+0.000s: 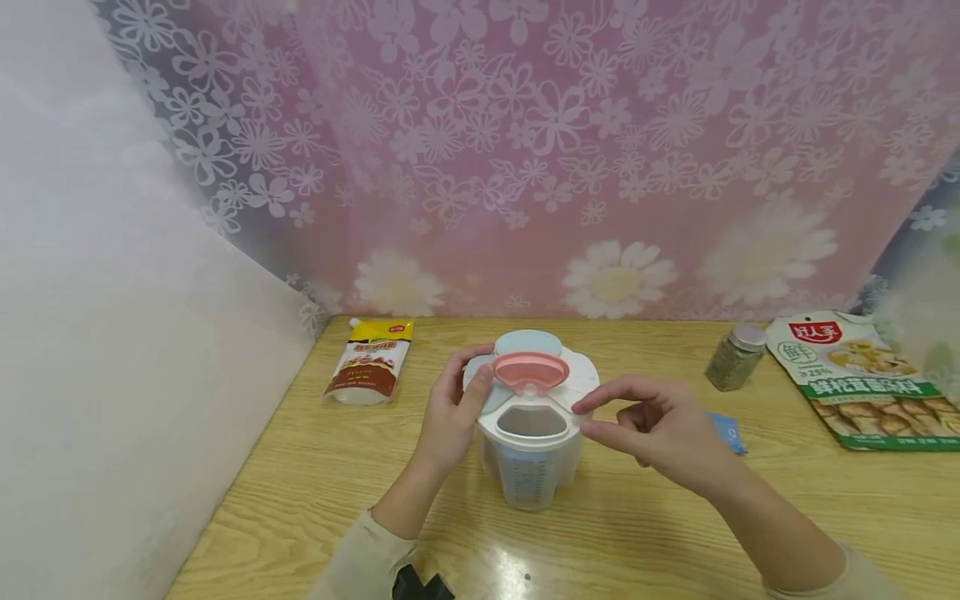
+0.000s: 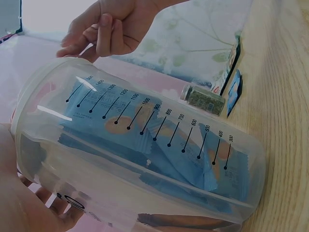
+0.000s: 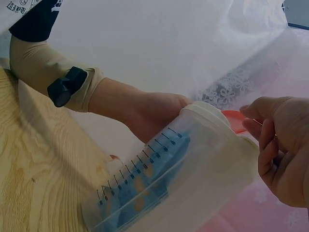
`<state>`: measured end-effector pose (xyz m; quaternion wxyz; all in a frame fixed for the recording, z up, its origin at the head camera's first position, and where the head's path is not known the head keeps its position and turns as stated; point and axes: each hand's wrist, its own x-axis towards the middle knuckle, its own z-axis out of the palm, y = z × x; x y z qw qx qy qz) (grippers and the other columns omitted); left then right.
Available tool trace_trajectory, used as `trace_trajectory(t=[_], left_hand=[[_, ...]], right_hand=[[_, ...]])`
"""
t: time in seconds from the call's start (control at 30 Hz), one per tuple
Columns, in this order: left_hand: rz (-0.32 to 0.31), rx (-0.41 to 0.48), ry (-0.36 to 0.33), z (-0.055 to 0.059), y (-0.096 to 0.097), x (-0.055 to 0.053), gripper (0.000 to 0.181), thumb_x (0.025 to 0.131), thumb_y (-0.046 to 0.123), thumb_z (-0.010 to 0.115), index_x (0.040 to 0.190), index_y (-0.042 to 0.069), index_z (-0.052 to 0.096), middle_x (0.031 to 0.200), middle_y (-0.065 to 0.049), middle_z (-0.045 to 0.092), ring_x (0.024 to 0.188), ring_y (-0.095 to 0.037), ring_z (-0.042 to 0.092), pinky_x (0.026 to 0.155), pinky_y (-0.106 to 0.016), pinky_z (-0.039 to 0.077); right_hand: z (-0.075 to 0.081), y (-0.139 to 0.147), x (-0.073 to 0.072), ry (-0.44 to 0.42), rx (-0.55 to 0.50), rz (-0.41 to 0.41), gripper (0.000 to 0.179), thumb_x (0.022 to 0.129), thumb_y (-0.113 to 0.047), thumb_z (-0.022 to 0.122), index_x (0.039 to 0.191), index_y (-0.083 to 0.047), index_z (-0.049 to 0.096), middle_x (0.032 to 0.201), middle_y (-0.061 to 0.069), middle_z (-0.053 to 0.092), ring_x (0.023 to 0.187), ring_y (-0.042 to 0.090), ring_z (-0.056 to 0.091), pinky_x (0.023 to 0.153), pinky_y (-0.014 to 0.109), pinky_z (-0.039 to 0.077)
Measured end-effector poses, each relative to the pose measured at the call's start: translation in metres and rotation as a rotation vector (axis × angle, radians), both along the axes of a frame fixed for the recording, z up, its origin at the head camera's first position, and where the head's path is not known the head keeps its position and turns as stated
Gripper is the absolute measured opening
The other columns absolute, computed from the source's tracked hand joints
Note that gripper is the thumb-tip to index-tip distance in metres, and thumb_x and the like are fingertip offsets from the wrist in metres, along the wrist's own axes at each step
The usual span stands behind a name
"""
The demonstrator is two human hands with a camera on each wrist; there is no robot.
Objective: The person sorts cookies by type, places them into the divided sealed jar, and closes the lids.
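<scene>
A clear plastic compartment storage jar (image 1: 529,475) with printed measuring marks stands on the table. Its white lid (image 1: 581,375) has pale blue flaps and a pink flap (image 1: 531,371), which is raised above an uncovered opening (image 1: 532,422). My left hand (image 1: 450,417) grips the jar's left side, thumb on top of the lid. Beside the lid's right edge is my right hand (image 1: 660,425), its thumb and forefinger apart and at or very near the rim, the other fingers loosely curled. Several blue packets (image 2: 130,125) show through the jar wall in the left wrist view, with something brown in a neighbouring compartment.
A sauce pouch (image 1: 367,362) lies at the back left of the wooden table (image 1: 315,492). To the right are a small glass spice jar (image 1: 736,358), a blue packet (image 1: 727,432) partly behind my right hand, and a large food bag (image 1: 870,383). A floral curtain (image 1: 525,167) hangs behind.
</scene>
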<state>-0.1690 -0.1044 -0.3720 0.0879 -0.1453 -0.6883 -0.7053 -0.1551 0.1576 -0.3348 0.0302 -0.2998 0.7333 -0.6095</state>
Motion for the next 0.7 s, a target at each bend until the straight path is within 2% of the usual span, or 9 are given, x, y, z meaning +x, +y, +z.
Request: trace_trajectory(t=[0.1, 0.17, 0.43, 0.7], left_hand=[[0.008, -0.008, 0.003, 0.0, -0.002, 0.0, 0.034, 0.105, 0.024, 0.049, 0.136, 0.009, 0.052, 0.143, -0.01, 0.05, 0.123, -0.018, 0.052, 0.099, -0.024, 0.049], [0.01, -0.011, 0.006, 0.0, -0.002, 0.0, 0.034, 0.105, 0.024, 0.05, 0.136, 0.01, 0.052, 0.143, -0.01, 0.05, 0.123, -0.018, 0.052, 0.099, -0.024, 0.049], [-0.027, 0.016, 0.023, -0.001, -0.002, -0.002, 0.035, 0.106, 0.022, 0.048, 0.137, 0.007, 0.05, 0.141, -0.015, 0.05, 0.116, -0.018, 0.056, 0.092, -0.027, 0.054], [-0.01, 0.005, 0.023, -0.003, -0.001, -0.002, 0.035, 0.105, 0.023, 0.049, 0.136, 0.007, 0.051, 0.14, -0.014, 0.052, 0.116, -0.016, 0.056, 0.093, -0.025, 0.053]], right_hand=[[-0.001, 0.008, -0.003, -0.015, -0.02, 0.03, 0.023, 0.089, 0.005, 0.069, 0.108, -0.007, 0.069, 0.098, -0.003, 0.073, 0.045, 0.02, 0.026, 0.035, 0.031, 0.024], [-0.003, 0.015, -0.004, -0.028, -0.026, 0.037, 0.024, 0.089, 0.006, 0.068, 0.11, -0.006, 0.069, 0.103, -0.002, 0.072, 0.046, 0.021, 0.027, 0.036, 0.033, 0.025], [-0.015, 0.038, -0.008, -0.039, 0.029, -0.013, 0.026, 0.091, 0.006, 0.066, 0.116, -0.002, 0.067, 0.109, -0.005, 0.07, 0.048, 0.022, 0.031, 0.039, 0.035, 0.028], [-0.029, 0.059, -0.012, -0.123, 0.153, -0.117, 0.027, 0.093, -0.007, 0.069, 0.119, -0.003, 0.064, 0.112, -0.007, 0.071, 0.049, 0.019, 0.038, 0.042, 0.033, 0.037]])
